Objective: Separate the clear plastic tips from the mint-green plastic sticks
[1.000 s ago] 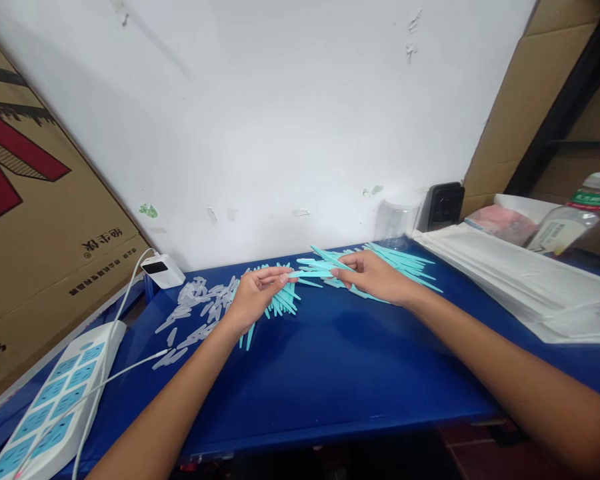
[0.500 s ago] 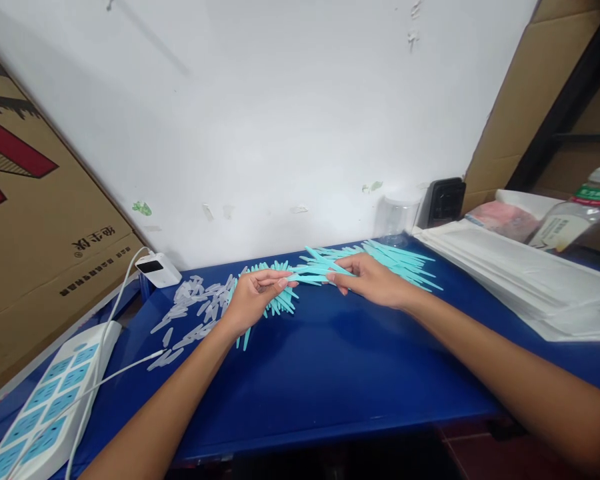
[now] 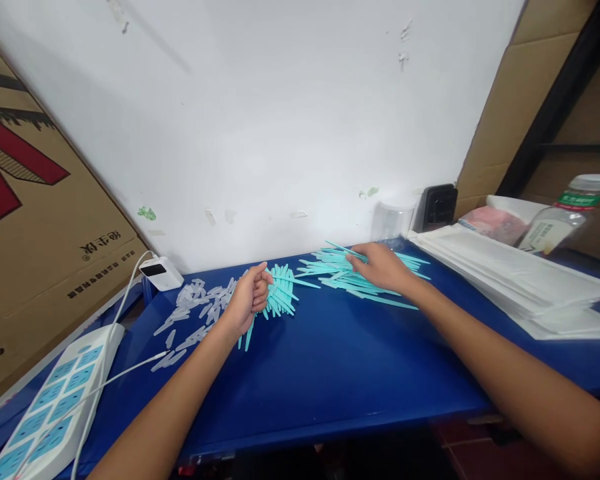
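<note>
My left hand [image 3: 250, 300] is closed with curled fingers beside a heap of thin turquoise tapered sticks [image 3: 282, 293]. One stick reaches right from near its fingertips; I cannot tell whether the hand holds it or it rests on the heap. Over a second, looser pile of turquoise sticks [image 3: 347, 277] is my right hand [image 3: 380, 265], thumb and fingers pinched around a slim stick [image 3: 336, 245] whose tip points up and left. Small translucent, flat pieces [image 3: 190, 293] lie scattered left of my left hand, some partly hidden by it.
A power strip [image 3: 55, 407] with white cables and a small white device [image 3: 161, 274] are on the left, by a cardboard box [image 3: 45, 220]. At the right are stacked white sheets [image 3: 510, 280], a plastic bottle [image 3: 560, 223] and a clear container [image 3: 394, 223]. A blue tabletop [image 3: 300, 373] spans the front.
My hands have moved apart from sticks held between them. The right hand has gone onto the right pile; the left has turned, its fingers curled, by the left heap.
</note>
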Demonstrator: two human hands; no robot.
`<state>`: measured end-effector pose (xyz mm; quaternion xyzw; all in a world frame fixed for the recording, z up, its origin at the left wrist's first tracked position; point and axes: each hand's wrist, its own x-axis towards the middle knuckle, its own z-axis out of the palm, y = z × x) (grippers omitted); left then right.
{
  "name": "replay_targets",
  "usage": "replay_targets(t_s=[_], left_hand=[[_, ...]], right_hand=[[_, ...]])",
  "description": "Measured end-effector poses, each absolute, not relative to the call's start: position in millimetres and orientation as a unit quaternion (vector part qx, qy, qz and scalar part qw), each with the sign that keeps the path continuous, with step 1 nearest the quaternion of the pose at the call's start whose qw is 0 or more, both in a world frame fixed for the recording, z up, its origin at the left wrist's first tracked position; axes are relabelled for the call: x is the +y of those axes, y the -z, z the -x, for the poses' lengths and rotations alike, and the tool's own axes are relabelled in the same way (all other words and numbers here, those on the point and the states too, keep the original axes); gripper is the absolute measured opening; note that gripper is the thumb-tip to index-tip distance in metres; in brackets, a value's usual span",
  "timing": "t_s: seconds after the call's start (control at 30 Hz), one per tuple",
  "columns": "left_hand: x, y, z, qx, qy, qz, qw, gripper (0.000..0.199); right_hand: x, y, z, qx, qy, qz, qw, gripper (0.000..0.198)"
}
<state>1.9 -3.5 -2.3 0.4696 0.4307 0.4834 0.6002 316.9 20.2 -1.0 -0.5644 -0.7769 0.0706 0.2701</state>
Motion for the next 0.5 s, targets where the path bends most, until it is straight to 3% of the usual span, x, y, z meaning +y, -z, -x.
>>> replay_targets(t_s=[0.17,0.37,0.5], left_hand=[[-6.8,-5.9,-0.1,0.367,-0.492,-0.405,0.677,0.017],[-9.9,-4.0,-1.6,0.351,-0.480,-0.406,0.694,0.039],[-13.7,-3.7,-6.6,0.410,-0.458,-0.445,0.651,0.037]], right_hand=[[24.8,4.7,-322.1,-0.758,0.032,0.607,0.236,0.034],[25.0,6.4,-319.5,-0.744,0.051,0.624,0.233,0.037],[23.9,9.6,-315.9,-0.748,0.045,0.617,0.240,0.037]])
